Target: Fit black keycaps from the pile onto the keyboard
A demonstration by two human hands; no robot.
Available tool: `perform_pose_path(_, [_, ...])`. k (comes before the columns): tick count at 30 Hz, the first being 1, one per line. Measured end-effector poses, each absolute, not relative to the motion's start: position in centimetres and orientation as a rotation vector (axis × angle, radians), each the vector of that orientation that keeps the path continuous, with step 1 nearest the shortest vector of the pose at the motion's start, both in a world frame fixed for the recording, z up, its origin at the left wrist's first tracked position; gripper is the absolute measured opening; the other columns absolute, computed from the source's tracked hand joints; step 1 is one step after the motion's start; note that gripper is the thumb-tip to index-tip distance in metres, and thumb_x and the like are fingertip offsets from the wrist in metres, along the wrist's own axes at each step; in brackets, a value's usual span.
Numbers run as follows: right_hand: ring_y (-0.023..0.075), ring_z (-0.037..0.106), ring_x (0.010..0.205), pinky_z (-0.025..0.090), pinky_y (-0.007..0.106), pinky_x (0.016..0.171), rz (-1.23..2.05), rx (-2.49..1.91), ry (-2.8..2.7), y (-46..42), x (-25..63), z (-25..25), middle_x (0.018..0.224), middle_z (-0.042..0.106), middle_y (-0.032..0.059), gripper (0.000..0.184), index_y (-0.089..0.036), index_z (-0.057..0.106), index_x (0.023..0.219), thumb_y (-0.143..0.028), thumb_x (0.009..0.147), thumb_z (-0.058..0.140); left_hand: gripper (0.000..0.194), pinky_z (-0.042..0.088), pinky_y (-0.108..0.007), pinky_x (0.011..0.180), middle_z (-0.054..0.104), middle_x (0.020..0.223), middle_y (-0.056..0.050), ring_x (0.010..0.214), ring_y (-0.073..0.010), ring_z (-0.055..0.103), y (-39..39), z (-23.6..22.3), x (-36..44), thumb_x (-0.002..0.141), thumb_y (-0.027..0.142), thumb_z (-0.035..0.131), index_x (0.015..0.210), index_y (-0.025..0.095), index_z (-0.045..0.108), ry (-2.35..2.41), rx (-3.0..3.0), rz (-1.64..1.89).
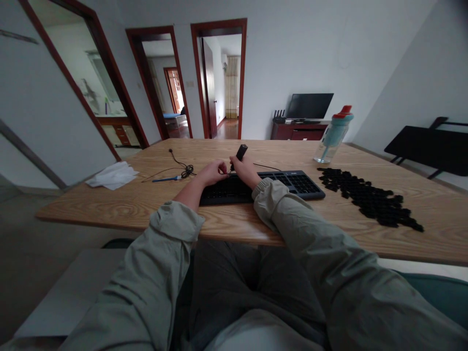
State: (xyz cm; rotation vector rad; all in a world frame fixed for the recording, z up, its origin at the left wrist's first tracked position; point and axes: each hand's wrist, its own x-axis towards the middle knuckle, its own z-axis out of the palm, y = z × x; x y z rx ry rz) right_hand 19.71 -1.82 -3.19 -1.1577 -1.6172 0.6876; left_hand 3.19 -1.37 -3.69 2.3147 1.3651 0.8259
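My right hand (244,170) is closed around a black-handled tool (242,151), its butt leaning up and to the right, its lower end pointing down at the far edge of the keyboard (234,190). My left hand (215,173) is bent in close beside it, thumb and finger near that lower end; whether they pinch anything, I can't make out. The keyboard lies flat in front of me, at the near side of the table (234,222), partly hidden under my hands and right forearm. Slipping worries me most: with the handle tilted, a hard push could make the end skid off, scratching the casing or jabbing my left fingers, which sit right in its path. The keyboard could slide too, as I see nothing bracing it but my own hands and forearms. My right sleeve (272,200) hangs over the keys and might snag if I pull back carelessly. To the right, a patch of loose black pieces (365,195), apparently keycaps, lies just beyond the keyboard's end; a sweeping elbow could scatter them, or a farther reach tip the bottle (332,139) behind them. On the left, the bundled cable (187,170) lies near enough to catch my wrist.
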Motion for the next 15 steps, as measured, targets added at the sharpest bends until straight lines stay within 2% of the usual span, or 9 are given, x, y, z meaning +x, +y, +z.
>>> perform_pose_path(5, [0.0106,0.048,0.058,0.041,0.021,0.056,0.983,-1.023,-1.241,-1.3,16.2,-3.2,0.065,0.046,-0.0009,0.017,-0.02,0.041,0.073,-0.026,0.089,0.044,0.014,0.043,-0.028,0.066,0.061,0.076,-0.001,0.07,-0.0147,0.053,-1.1,-3.7,2.9,0.072,0.022,0.07,0.076,0.017,0.057,1.332,2.327,0.848])
perform_pose_path(12, [0.0105,0.038,0.054,0.038,0.023,0.053,0.914,-0.984,-1.148,0.0,15.1,-4.3,0.061,0.038,-0.004,0.025,-0.023,0.035,0.072,-0.036,0.086,0.051,0.008,0.046,-0.026,0.07,0.063,0.081,-0.003,0.075,-0.0149,0.057,-0.7,-3.3,0.4,0.077,0.019,0.062,0.083,0.017,0.056,1.593,2.133,1.124])
perform_pose_path(15, [0.0104,0.037,0.051,0.036,0.023,0.049,0.934,-1.016,-1.168,0.2,15.4,-4.4,0.06,0.036,-0.0042,0.027,-0.023,0.033,0.071,-0.037,0.087,0.05,0.008,0.047,-0.027,0.073,0.064,0.083,-0.004,0.078,-0.0158,0.058,0.0,-4.2,-0.2,0.078,0.019,0.061,0.085,0.016,0.059,1.629,2.117,1.074])
